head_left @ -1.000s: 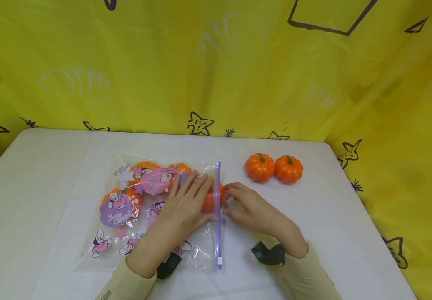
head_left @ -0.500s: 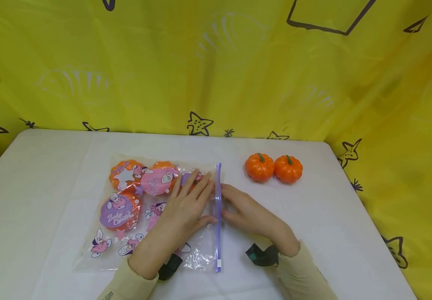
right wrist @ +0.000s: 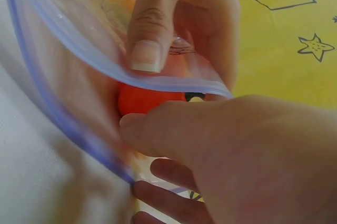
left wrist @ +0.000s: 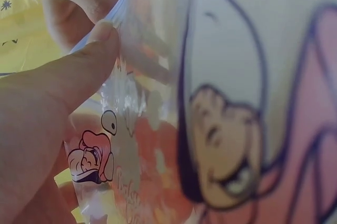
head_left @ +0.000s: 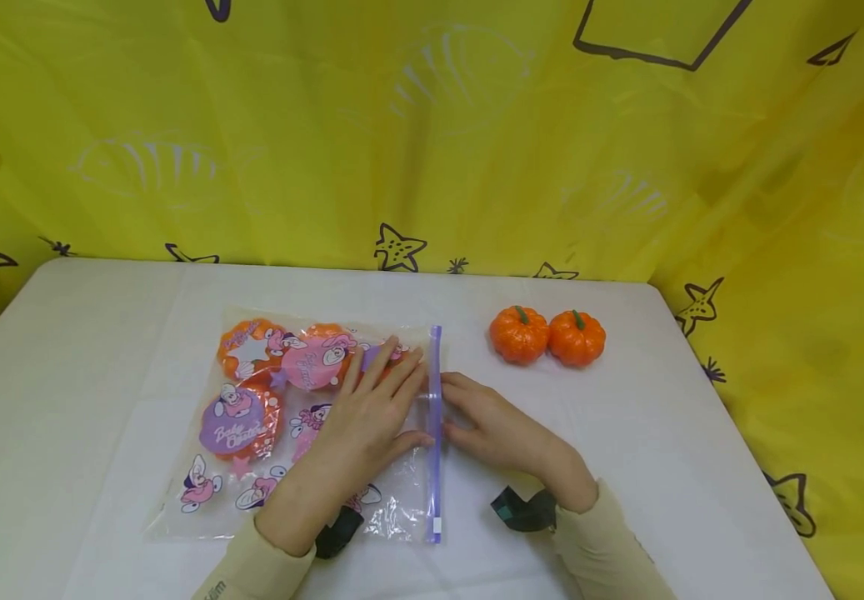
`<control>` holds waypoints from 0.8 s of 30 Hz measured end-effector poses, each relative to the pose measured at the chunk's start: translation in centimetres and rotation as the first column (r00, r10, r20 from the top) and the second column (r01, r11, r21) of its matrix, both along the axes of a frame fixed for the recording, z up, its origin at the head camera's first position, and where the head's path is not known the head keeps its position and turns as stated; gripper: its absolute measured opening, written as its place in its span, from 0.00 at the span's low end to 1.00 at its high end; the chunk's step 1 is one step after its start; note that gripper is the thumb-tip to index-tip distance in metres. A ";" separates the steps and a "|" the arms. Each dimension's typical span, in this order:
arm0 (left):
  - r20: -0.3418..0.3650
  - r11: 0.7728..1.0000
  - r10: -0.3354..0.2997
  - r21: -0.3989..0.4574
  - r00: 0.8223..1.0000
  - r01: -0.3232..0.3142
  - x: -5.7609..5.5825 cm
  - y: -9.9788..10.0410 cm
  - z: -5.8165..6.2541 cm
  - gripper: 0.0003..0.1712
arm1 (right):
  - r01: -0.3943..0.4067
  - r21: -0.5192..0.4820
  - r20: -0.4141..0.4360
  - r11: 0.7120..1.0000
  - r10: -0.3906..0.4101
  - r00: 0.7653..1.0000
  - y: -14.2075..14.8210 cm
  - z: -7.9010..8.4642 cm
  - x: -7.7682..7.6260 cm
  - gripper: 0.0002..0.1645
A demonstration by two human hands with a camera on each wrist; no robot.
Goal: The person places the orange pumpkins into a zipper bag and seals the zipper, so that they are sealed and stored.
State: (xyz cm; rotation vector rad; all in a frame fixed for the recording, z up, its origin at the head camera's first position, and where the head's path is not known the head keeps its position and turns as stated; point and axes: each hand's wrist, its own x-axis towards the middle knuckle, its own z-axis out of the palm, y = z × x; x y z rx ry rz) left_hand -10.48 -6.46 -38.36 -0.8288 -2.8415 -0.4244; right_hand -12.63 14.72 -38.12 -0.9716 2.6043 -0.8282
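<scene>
The left hand [head_left: 373, 415] lies spread on the transparent, cartoon-printed plastic zip bag [head_left: 402, 487], which holds orange pumpkins [right wrist: 147, 99] on the white worktop [head_left: 64, 400]. The right hand [head_left: 495, 425], thumb and fingers apart, meets the purple-edged mouth [head_left: 436, 475].

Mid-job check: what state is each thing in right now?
Bag: lying down, mouth open
Slider: at the mouth's near end
Bagged pumpkins: showing through the plastic
Loose pumpkins: outside the bag, side by side, stems up
Left hand: resting on the bag
Right hand: at the bag's mouth
</scene>
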 end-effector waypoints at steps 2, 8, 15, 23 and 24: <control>-0.014 1.000 0.002 -0.010 1.000 -0.002 0.0 0.0 0.0 0.50 | 0.007 0.004 -0.010 1.000 -0.007 1.000 -0.1 -0.1 0.0 0.31; -0.028 1.000 0.014 -0.025 1.000 -0.014 0.1 -0.1 0.0 0.50 | 0.029 0.012 -0.043 0.999 -0.029 0.999 -0.7 -0.3 0.1 0.31; -0.027 1.000 0.011 0.005 1.000 -0.011 0.0 -0.5 0.0 0.50 | 0.055 0.030 -0.003 0.998 -0.055 0.998 -0.4 0.0 -0.1 0.29; -0.001 1.000 0.013 -0.027 1.000 -0.013 -0.1 -0.6 -0.2 0.51 | 0.141 0.052 -0.015 0.989 -0.140 0.990 1.0 0.9 -0.4 0.25; 0.002 0.999 0.014 -0.030 1.000 -0.014 -0.1 -0.5 -0.2 0.51 | 0.158 0.050 -0.016 0.986 -0.157 0.987 1.3 1.1 -0.5 0.25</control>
